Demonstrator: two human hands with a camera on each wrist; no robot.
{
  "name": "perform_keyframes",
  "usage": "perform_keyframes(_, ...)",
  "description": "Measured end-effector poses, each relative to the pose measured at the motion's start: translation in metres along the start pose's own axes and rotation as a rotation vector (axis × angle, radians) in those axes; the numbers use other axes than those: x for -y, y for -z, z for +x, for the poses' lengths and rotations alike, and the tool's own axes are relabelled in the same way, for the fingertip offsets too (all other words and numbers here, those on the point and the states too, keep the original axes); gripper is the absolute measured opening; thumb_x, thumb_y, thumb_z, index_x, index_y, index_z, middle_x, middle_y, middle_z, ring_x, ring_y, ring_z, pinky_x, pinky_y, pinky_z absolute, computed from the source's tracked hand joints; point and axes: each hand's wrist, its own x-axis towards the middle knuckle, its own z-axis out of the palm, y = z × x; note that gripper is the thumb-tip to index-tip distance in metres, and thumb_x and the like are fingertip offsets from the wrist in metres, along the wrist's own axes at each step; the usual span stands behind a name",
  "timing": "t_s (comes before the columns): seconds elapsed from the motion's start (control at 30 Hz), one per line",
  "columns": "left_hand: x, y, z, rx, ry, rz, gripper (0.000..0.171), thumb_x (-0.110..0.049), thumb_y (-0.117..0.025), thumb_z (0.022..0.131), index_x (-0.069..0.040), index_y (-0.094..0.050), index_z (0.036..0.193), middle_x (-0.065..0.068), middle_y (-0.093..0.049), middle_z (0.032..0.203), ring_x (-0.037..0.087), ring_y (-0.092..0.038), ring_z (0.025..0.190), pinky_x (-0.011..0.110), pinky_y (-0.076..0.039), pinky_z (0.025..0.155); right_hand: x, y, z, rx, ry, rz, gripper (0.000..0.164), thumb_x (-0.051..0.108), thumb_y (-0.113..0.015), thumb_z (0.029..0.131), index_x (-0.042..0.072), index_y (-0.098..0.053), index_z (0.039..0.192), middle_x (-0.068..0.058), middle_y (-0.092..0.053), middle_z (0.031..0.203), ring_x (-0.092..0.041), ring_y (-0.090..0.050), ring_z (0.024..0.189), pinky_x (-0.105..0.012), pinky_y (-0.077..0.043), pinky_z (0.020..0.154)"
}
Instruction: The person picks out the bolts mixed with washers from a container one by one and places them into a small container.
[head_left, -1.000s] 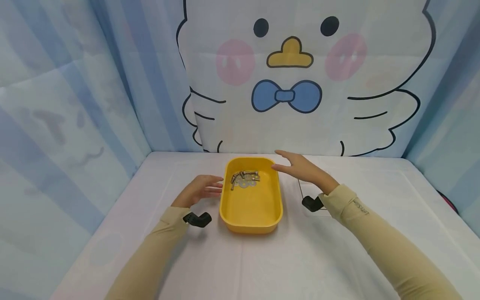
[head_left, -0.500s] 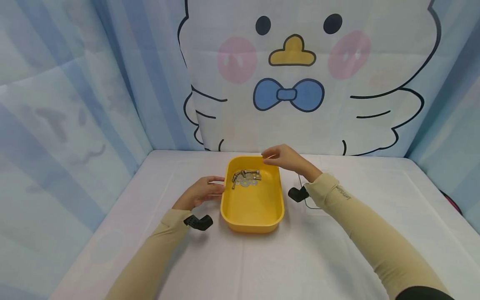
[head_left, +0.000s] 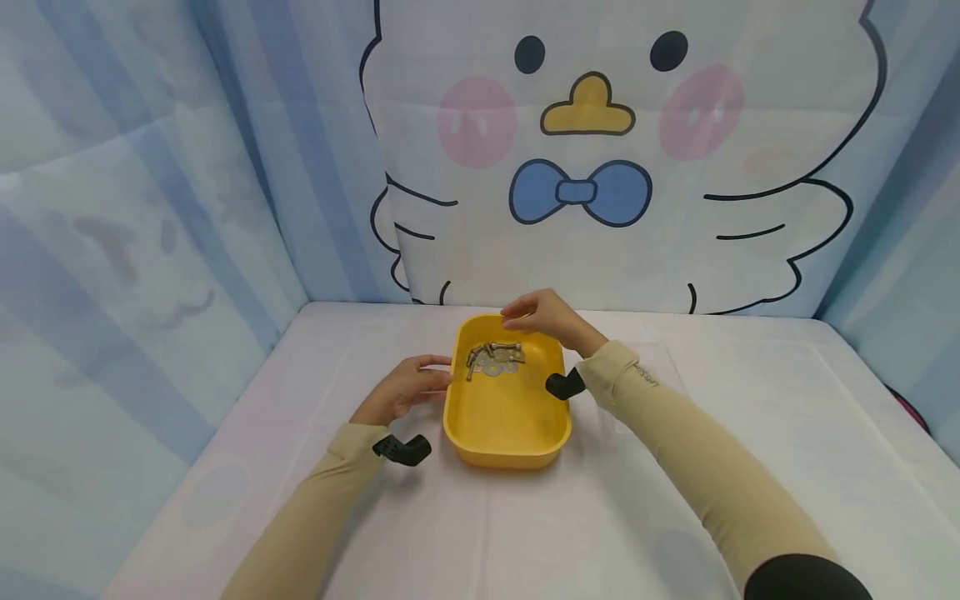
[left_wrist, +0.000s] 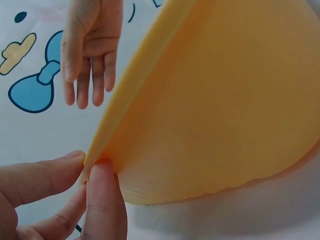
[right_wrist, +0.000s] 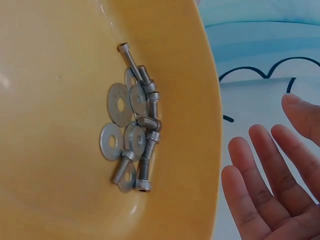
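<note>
A yellow plastic tray stands on the white table. Bolts and flat washers lie in a heap near its far end; the right wrist view shows socket-head bolts and round washers close up. At the tray's left side my left hand pinches the rim, thumb on one side and fingertips on the other. My right hand is over the tray's far right corner. Its fingers are loosely extended just outside the rim, with nothing held.
A white cloth covers the table. Behind it hangs a backdrop with a cartoon face and blue bow tie; blue-striped curtains close off the sides. A dark cable shows at the right edge.
My right hand has moved left from beside the tray to over its far edge. My left hand has closed in slightly on the left rim. The tray and hardware stay in place.
</note>
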Motion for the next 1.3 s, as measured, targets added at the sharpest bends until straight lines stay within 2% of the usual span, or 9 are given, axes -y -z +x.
perform_keyframes(0.2, 0.000, 0.000, 0.000, -0.001, 0.003, -0.023, 0.047, -0.010, -0.062, 0.090, -0.007, -0.047, 0.135, 0.018, -0.056, 0.128, 0.022, -0.061, 0.103, 0.036, -0.051, 0.097, -0.003, -0.011, 0.007, -0.028, -0.069, 0.070, 0.032, 0.010, -0.067, 0.087, -0.005, -0.063, 0.114, -0.021, -0.064, 0.117, -0.031, -0.062, 0.104, -0.042, -0.052, 0.094)
perform_keyframes(0.37, 0.000, -0.001, 0.000, -0.001, 0.000, -0.029, 0.048, -0.009, -0.062, 0.090, -0.008, -0.047, 0.135, 0.019, -0.056, 0.127, 0.022, -0.061, 0.102, 0.037, -0.050, 0.097, -0.010, -0.017, 0.012, -0.040, -0.137, 0.085, 0.030, 0.007, -0.067, 0.085, -0.007, -0.064, 0.112, -0.023, -0.064, 0.116, -0.035, -0.062, 0.103, -0.044, -0.052, 0.094)
perform_keyframes(0.5, 0.001, -0.001, 0.000, 0.001, 0.001, -0.030, 0.047, -0.009, -0.062, 0.090, -0.008, -0.047, 0.135, 0.018, -0.056, 0.127, 0.022, -0.061, 0.104, 0.037, -0.051, 0.097, -0.017, -0.021, 0.016, -0.034, -0.167, 0.045, 0.029, 0.006, -0.068, 0.084, -0.008, -0.065, 0.109, -0.023, -0.064, 0.113, -0.034, -0.063, 0.100, -0.041, -0.054, 0.091)
perform_keyframes(0.67, 0.002, 0.000, 0.000, -0.004, 0.001, -0.031, 0.047, -0.008, -0.062, 0.090, -0.008, -0.048, 0.134, 0.018, -0.057, 0.125, 0.024, -0.061, 0.106, 0.037, -0.051, 0.096, -0.021, -0.026, 0.017, -0.040, -0.165, -0.008, 0.026, 0.002, -0.068, 0.082, -0.010, -0.067, 0.105, -0.024, -0.066, 0.107, -0.034, -0.065, 0.094, -0.040, -0.056, 0.086)
perform_keyframes(0.8, 0.001, 0.000, 0.000, -0.004, -0.003, -0.025, 0.047, -0.008, -0.061, 0.090, -0.008, -0.048, 0.135, 0.018, -0.058, 0.124, 0.022, -0.062, 0.102, 0.037, -0.051, 0.096, -0.021, -0.029, 0.017, -0.055, -0.173, -0.019, 0.026, 0.000, -0.068, 0.082, -0.011, -0.066, 0.105, -0.025, -0.066, 0.107, -0.035, -0.065, 0.094, -0.040, -0.056, 0.086)
perform_keyframes(0.93, 0.000, 0.001, -0.001, 0.013, -0.012, -0.027, 0.046, -0.008, -0.060, 0.091, -0.007, -0.047, 0.135, 0.019, -0.057, 0.125, 0.018, -0.061, 0.098, 0.038, -0.050, 0.098, -0.020, -0.032, 0.018, -0.073, -0.189, -0.090, 0.025, 0.001, -0.069, 0.081, -0.009, -0.067, 0.104, -0.024, -0.066, 0.107, -0.032, -0.064, 0.090, -0.037, -0.056, 0.085)
perform_keyframes(1.03, 0.000, 0.002, -0.002, 0.026, -0.023, -0.032, 0.046, -0.007, -0.060, 0.091, -0.006, -0.047, 0.135, 0.020, -0.056, 0.126, 0.017, -0.061, 0.097, 0.038, -0.049, 0.098, -0.019, -0.033, 0.019, -0.090, -0.217, -0.186, 0.022, 0.003, -0.073, 0.078, -0.005, -0.070, 0.098, -0.019, -0.067, 0.103, -0.024, -0.060, 0.081, -0.030, -0.056, 0.076)
perform_keyframes(1.13, 0.000, 0.002, -0.002, 0.031, -0.025, -0.038, 0.046, -0.007, -0.060, 0.091, -0.005, -0.047, 0.135, 0.020, -0.056, 0.127, 0.018, -0.061, 0.099, 0.038, -0.050, 0.098, -0.021, -0.035, 0.021, -0.099, -0.236, -0.259, 0.016, 0.004, -0.075, 0.075, -0.002, -0.071, 0.090, -0.013, -0.068, 0.091, -0.017, -0.054, 0.071, -0.022, -0.050, 0.062)
perform_keyframes(1.3, 0.000, 0.002, -0.001, 0.024, -0.012, -0.037, 0.047, -0.008, -0.061, 0.090, -0.006, -0.047, 0.135, 0.020, -0.056, 0.127, 0.022, -0.061, 0.104, 0.038, -0.050, 0.098, -0.027, -0.037, 0.024, -0.092, -0.198, -0.302, 0.008, -0.001, -0.073, 0.072, -0.002, -0.071, 0.080, -0.007, -0.065, 0.072, -0.013, -0.048, 0.060, -0.017, -0.041, 0.050)
